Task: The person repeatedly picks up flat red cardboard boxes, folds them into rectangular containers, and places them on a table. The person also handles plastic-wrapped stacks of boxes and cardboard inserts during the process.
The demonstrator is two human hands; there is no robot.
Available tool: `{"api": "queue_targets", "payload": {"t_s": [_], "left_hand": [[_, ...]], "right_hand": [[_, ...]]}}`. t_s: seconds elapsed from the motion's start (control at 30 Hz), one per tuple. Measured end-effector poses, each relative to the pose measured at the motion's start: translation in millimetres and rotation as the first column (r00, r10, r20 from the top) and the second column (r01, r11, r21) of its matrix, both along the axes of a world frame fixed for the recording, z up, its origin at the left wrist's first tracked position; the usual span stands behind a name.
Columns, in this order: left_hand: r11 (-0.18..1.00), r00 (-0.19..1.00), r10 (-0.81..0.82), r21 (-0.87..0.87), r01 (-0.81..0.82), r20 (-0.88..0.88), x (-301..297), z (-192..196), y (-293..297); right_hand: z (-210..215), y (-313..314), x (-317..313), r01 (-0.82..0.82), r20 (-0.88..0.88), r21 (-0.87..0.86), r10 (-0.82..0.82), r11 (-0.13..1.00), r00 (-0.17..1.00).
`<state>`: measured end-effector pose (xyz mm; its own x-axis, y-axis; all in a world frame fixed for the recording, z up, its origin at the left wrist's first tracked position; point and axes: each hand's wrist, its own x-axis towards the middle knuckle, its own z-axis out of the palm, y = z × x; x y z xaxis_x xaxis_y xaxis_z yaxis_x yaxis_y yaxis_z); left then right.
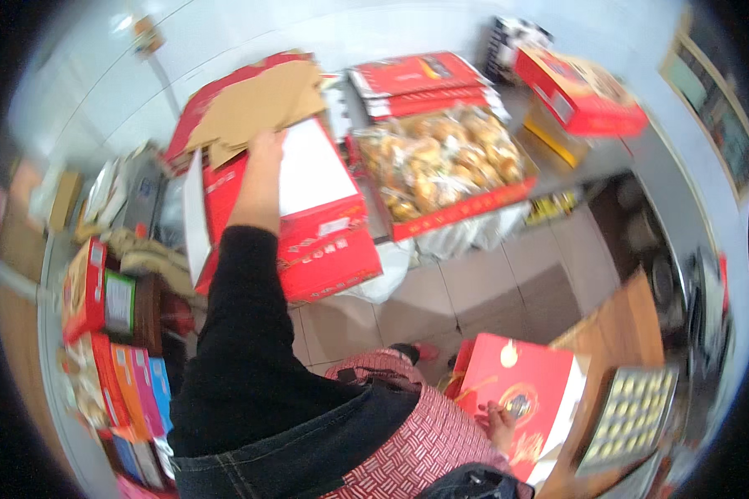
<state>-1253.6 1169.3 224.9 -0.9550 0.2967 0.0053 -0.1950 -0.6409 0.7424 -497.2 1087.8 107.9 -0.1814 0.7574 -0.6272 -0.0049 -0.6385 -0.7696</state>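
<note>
My left arm stretches up to the far left, where my left hand (265, 148) touches the near edge of a stack of brown cardboard sheets (262, 98). Its fingers are blurred and partly hidden there. Under that hand lies a large red carton (329, 258) with a white top panel, and the sheets overlap its far end. At the lower right, my right hand (498, 426) grips a flat red gift box (495, 366) with gold decoration, its fingers across the front face and its thumb hidden. The box stands tilted beside my checked red apron (408, 453), white side panel showing.
An open red box of wrapped pastries (441, 162) stands right of the carton, before stacked red boxes (420, 79). Another red box (578, 91) sits at the far right. Near my right are a wooden board (628, 320) and a tray of small yellow pieces (628, 416).
</note>
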Motion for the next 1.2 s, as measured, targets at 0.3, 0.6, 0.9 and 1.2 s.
{"api": "queue_targets", "payload": {"t_s": [0.3,0.6,0.9,1.2], "left_hand": [[0.339,0.340,-0.926,-0.759,0.556,-0.165,368,-75,122],[0.004,-0.578,-0.815,-0.997,-0.075,0.040,619,-247,142],[-0.206,-0.302,-0.944,-0.956,0.209,0.137,662,-197,119],[-0.090,-0.087,-0.996,-0.272,0.958,0.023,652,-86,113]], "right_hand": [[-67,-105,114,0.697,0.413,0.272,-0.735,0.664,0.539],[-98,-188,103,0.926,0.793,0.124,-0.596,0.357,0.124],[-97,-165,82,0.853,0.945,0.306,-0.241,0.422,-0.220],[2,-147,132,0.752,0.216,0.657,-0.943,-0.053,-0.255]]}}
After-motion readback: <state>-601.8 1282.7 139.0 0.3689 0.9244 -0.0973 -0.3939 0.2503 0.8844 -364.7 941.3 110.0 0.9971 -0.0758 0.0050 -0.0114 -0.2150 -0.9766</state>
